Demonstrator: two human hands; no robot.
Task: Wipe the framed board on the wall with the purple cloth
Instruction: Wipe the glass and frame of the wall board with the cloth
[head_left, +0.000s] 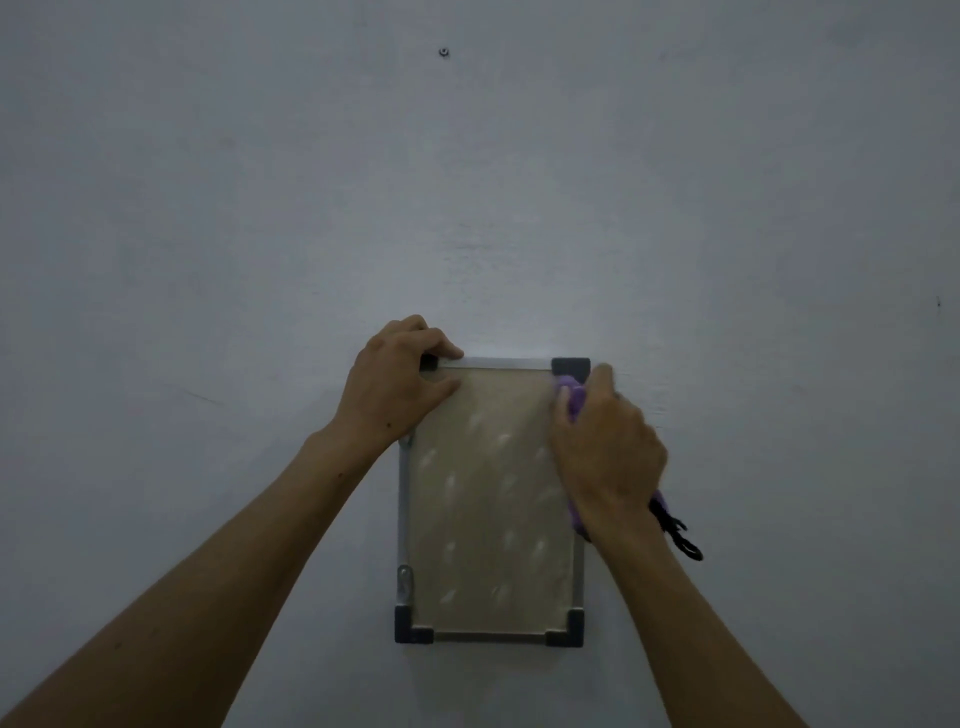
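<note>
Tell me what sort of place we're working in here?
Probably an indoor room, though which kind can't be told: a plain painted wall fills the view, with a small fixing in it and the framed board mounted lower down.

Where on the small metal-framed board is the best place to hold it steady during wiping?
The upper left corner of the metal-framed board, approached from the left. The left hand already curls over that corner's edge, leaving the panel free for the right hand holding the purple cloth at the right side.
</note>
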